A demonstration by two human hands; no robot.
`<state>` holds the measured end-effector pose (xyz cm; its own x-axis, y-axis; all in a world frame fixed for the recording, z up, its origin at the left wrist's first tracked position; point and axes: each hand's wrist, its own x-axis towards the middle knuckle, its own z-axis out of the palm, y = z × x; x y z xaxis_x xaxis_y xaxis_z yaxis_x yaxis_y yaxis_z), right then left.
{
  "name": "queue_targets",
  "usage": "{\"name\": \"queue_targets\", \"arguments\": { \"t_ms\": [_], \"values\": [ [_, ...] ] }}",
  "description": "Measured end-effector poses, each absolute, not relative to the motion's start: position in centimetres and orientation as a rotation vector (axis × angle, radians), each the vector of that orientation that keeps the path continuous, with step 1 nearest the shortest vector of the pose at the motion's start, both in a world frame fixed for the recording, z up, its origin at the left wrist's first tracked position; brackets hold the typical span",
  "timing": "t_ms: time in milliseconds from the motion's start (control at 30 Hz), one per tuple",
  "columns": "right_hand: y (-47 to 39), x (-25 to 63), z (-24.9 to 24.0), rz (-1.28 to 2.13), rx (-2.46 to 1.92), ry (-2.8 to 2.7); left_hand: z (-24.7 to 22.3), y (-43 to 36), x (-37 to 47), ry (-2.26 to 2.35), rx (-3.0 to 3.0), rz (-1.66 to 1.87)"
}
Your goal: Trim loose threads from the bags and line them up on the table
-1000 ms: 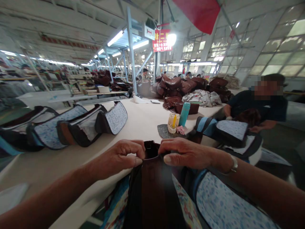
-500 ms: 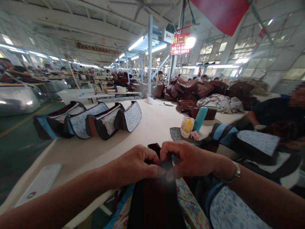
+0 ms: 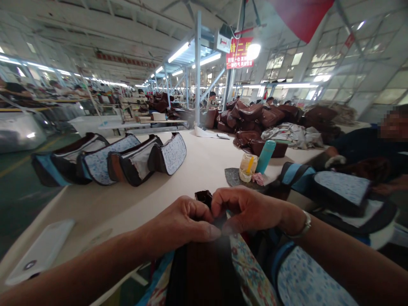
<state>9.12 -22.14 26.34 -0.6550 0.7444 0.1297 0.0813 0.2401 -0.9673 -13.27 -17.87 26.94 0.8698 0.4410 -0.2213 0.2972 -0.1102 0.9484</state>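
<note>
Both my hands pinch the upper end of an unfinished bag (image 3: 204,272) standing close to my body. It has a black and dark brown band up the middle, with flowered fabric on one side and blue at the other. My left hand (image 3: 188,219) has thumb and bent fingers closed on the bag's edge. Beside it, almost touching, my right hand (image 3: 245,210) is closed on the same edge, thumb tip facing the left thumb. What lies right between the fingertips is blurred. A dark flap end (image 3: 203,196) pokes up behind the hands.
Several unfinished bags (image 3: 106,163) stand in a row on the cream table (image 3: 204,157). A white phone-like object (image 3: 40,250) lies left. Ahead are a teal bottle (image 3: 265,156) and a jar (image 3: 247,168). Patterned bag pieces (image 3: 341,187) and a person (image 3: 360,144) are right.
The view has shifted slightly, so the table's things sit a little further left. My hands keep their pinch on the bag, with the thumbs barely moved.
</note>
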Motion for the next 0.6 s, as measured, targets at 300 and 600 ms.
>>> {"name": "queue_targets", "arguments": {
  "t_ms": [300,600],
  "values": [
    [-22.6,9.6,25.9,1.378,-0.796,-1.947,26.8,-18.3,-12.6,0.640,1.723,0.126],
    [-23.9,9.0,27.4,1.202,-1.031,-2.016,26.8,-18.5,-12.8,0.616,1.761,0.126]
  ]
}}
